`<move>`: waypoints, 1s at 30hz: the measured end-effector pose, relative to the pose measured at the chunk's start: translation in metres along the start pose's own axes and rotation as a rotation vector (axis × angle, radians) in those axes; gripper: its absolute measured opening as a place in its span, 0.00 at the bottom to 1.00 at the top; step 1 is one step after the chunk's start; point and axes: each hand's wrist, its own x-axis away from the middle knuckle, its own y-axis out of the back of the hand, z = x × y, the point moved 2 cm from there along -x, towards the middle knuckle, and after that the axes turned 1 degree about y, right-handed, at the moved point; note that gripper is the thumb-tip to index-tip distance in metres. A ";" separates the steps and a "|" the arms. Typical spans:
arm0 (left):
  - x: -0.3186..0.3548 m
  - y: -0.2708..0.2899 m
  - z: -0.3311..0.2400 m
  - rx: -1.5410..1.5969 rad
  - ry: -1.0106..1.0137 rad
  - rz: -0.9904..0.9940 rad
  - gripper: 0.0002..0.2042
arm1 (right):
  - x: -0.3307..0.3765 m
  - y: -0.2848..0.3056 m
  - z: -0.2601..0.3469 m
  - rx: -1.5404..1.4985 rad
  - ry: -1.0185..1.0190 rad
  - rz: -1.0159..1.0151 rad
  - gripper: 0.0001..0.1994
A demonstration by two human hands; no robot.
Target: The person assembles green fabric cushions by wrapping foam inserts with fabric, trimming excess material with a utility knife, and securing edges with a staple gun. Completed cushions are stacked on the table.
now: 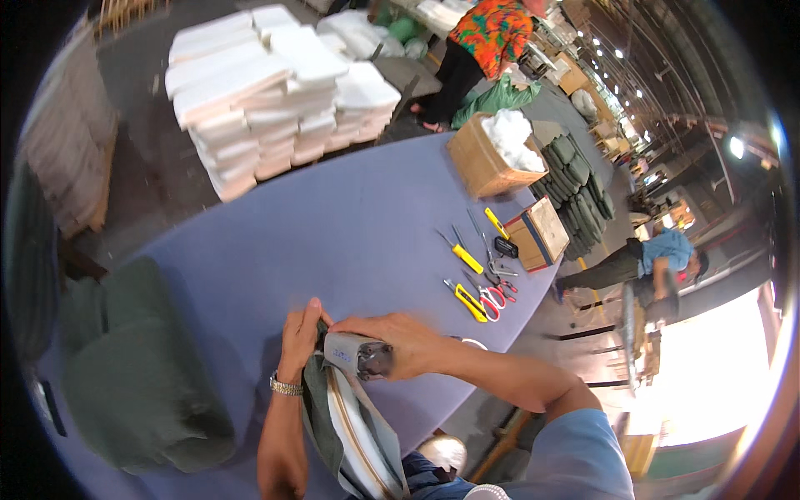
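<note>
My left hand [298, 340], with a metal-banded watch on the wrist, pinches the upper end of a dark green fabric cover [317, 404]. White filling or lining and a brown zipper-like strip [360, 425] run down the open side of the cover toward my lap. My right hand [408, 337] is closed around a grey boxy tool [343, 350] with handwriting on its side and a dark end. The tool lies against the cover's top, right beside my left fingers. Its far side is hidden by my right palm.
A green stuffed cushion [150, 375] lies left on the blue-grey table [275, 225]. At right are yellow cutters [468, 302], red-handled scissors [490, 304], a yellow-handled tool [467, 258] and cartons [483, 162]. White foam stacks [258, 92] stand beyond; two people work farther off.
</note>
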 end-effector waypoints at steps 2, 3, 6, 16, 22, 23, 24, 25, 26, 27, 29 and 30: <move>-0.009 0.000 0.011 0.021 -0.046 0.012 0.31 | 0.005 -0.003 -0.008 0.062 0.032 -0.053 0.37; -0.013 0.001 0.009 0.026 -0.073 0.019 0.31 | 0.007 -0.004 -0.008 0.093 0.051 -0.086 0.36; 0.000 0.008 -0.012 -0.061 -0.004 -0.059 0.29 | 0.018 -0.021 -0.004 0.025 0.091 -0.242 0.38; 0.040 0.008 -0.063 -0.992 0.037 -0.491 0.28 | 0.103 -0.070 -0.105 0.022 -0.341 -0.455 0.35; 0.059 0.020 -0.088 -1.054 0.181 -0.650 0.31 | 0.157 -0.121 -0.185 0.263 -0.381 -0.412 0.32; 0.064 0.032 -0.095 -1.082 0.078 -0.678 0.30 | 0.163 -0.128 -0.194 0.256 -0.304 -0.464 0.31; 0.065 0.039 -0.105 -1.101 -0.026 -0.700 0.29 | 0.168 -0.139 -0.207 0.256 -0.233 -0.514 0.30; 0.071 0.028 -0.124 -1.081 -0.100 -0.656 0.28 | 0.174 -0.147 -0.219 0.259 -0.178 -0.556 0.29; 0.083 0.020 -0.143 -1.065 -0.165 -0.622 0.28 | 0.176 -0.151 -0.221 0.287 -0.151 -0.597 0.28; 0.089 0.026 -0.154 -1.053 -0.280 -0.664 0.28 | 0.173 -0.153 -0.220 0.313 -0.112 -0.639 0.27; 0.106 0.011 -0.182 -0.997 -0.437 -0.638 0.27 | 0.174 -0.160 -0.223 0.359 -0.109 -0.682 0.25; 0.122 -0.011 -0.210 -0.953 -0.475 -0.587 0.27 | 0.176 -0.159 -0.219 0.349 -0.126 -0.690 0.25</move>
